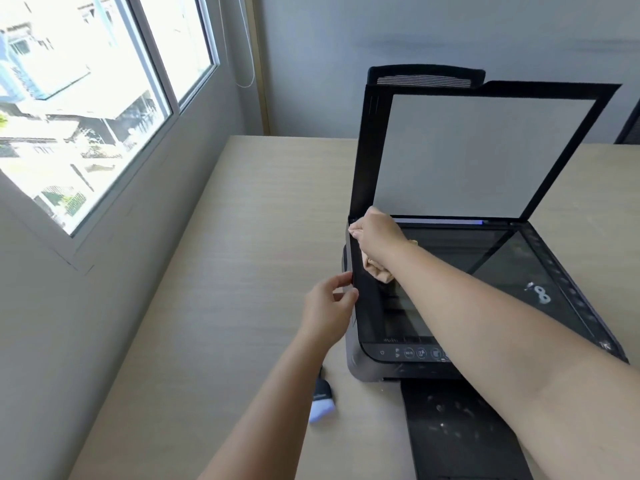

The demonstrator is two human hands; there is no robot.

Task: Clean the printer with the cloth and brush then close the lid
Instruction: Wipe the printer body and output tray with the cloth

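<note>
A black printer (540,278) stands on the wooden table, its lid (478,157) raised upright and the scanner glass bare. My right hand (379,233) grips a beige cloth (375,268) at the glass's far left corner, next to the lid hinge. My left hand (329,306) holds the printer's left edge, thumb and fingers pinching the rim. A small brush (322,400) with pale bristles lies on the table beside the printer's front left corner, partly hidden by my left forearm.
The wooden table (242,254) runs along a grey wall with a window (86,98) on the left. The printer's dusty black output tray (460,431) sticks out toward me. A dark object (630,126) shows at the right edge.
</note>
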